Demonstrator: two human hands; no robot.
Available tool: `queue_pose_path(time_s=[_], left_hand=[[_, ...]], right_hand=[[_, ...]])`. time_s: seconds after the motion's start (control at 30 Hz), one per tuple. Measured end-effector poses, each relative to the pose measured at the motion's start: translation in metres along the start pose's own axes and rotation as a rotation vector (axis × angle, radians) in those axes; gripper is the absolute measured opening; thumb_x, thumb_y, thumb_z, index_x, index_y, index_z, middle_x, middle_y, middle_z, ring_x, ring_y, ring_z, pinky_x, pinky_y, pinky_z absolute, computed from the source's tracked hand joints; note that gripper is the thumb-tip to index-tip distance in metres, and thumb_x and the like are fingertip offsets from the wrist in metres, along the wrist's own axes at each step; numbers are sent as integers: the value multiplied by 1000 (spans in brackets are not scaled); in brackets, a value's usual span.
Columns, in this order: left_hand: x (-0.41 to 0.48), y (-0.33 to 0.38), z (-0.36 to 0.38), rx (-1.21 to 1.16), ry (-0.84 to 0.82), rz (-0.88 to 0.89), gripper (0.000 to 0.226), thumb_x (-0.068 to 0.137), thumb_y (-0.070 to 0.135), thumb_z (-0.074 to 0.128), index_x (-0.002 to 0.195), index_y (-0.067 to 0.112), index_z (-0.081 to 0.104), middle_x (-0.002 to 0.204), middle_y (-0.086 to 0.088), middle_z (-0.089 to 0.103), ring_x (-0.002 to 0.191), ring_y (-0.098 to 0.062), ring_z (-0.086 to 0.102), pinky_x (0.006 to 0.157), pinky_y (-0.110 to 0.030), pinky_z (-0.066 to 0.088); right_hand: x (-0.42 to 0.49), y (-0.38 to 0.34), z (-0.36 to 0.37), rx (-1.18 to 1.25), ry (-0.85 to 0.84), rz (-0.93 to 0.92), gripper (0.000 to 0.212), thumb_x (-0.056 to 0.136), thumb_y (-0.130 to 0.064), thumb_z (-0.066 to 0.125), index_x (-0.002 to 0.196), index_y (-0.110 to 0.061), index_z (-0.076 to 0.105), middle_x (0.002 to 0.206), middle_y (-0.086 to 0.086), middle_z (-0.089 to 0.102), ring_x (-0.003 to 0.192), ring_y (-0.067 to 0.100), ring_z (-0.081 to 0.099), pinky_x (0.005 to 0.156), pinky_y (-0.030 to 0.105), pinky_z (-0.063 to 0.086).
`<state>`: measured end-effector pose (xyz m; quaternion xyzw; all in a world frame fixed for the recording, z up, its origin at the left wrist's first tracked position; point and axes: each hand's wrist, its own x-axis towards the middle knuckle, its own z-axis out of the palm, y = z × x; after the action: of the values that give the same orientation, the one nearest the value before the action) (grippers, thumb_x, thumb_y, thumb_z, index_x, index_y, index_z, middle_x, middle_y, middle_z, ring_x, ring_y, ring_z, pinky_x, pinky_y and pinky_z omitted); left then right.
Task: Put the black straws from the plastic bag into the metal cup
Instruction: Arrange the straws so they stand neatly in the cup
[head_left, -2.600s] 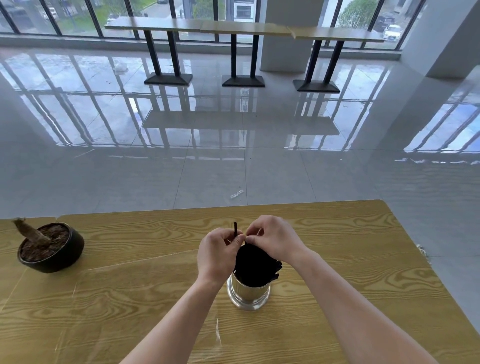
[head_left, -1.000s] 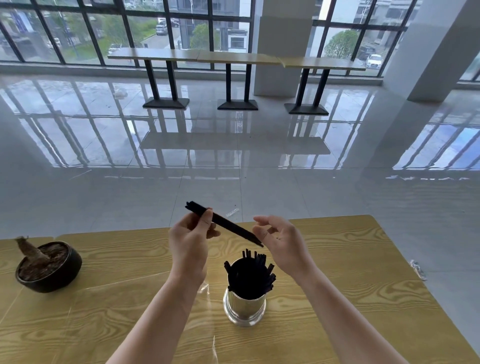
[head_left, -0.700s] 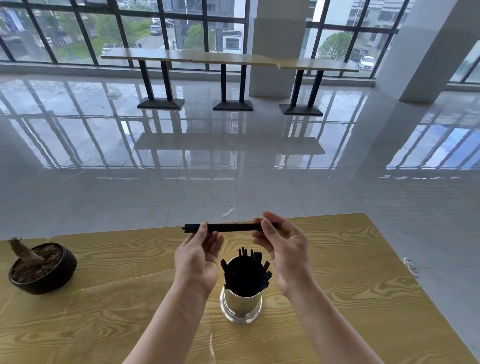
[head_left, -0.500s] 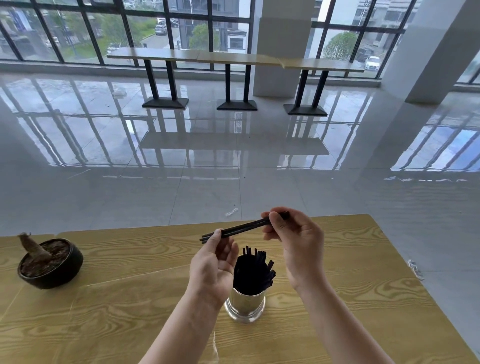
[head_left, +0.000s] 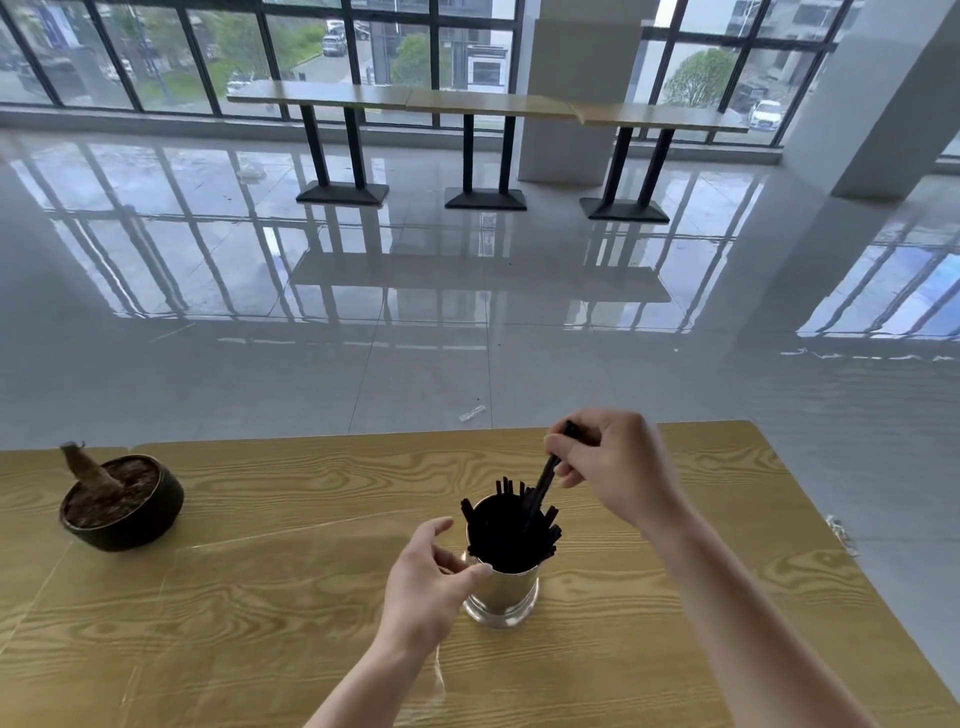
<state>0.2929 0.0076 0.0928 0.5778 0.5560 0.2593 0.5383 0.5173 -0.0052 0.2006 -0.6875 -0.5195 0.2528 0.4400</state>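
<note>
A shiny metal cup (head_left: 506, 597) stands on the wooden table (head_left: 260, 623), packed with upright black straws (head_left: 506, 530). My right hand (head_left: 621, 467) hovers above and to the right of the cup and pinches one black straw (head_left: 545, 475), tilted, with its lower end among the straws in the cup. My left hand (head_left: 428, 579) curls against the cup's left side, thumb tip on its front wall. The clear plastic bag (head_left: 439, 673) lies flat on the table near me and is hard to make out.
A dark bowl-shaped pot (head_left: 122, 506) with soil and a cut stump sits at the table's left. The table's far edge runs just beyond my right hand. Glossy tiled floor and three tall tables (head_left: 488, 104) lie beyond.
My left hand let go of the straw and dropped to the cup's side. My right hand tipped the straw from nearly level to steep and lowered its end into the cup.
</note>
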Motion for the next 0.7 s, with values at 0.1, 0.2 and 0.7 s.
queue_pose_path(time_s=[0.1,0.2,0.7], left_hand=[[9,9,7,37,13,11,77,74,27,88,142,27,51,84,-1,67,76,-14,67,79,-33,59],[18,18,9,48,29,23,70,74,24,85,138,26,57,77,3,64,72,-12,64,76,-28,56],[42,14,13,-35,3,99,55,75,10,80,127,25,67,79,0,74,74,-11,71,79,-30,60]], right_hand=[[9,12,25,-94,-56,32,9,89,-15,77,82,-20,74,63,3,74,53,14,73,59,37,64],[14,20,45,-193,-110,39,5,90,-18,75,88,-20,72,63,0,72,48,10,71,52,25,60],[-8,42,51,-361,-94,-237,18,87,-13,75,103,-20,77,94,-14,74,73,-6,60,70,6,43]])
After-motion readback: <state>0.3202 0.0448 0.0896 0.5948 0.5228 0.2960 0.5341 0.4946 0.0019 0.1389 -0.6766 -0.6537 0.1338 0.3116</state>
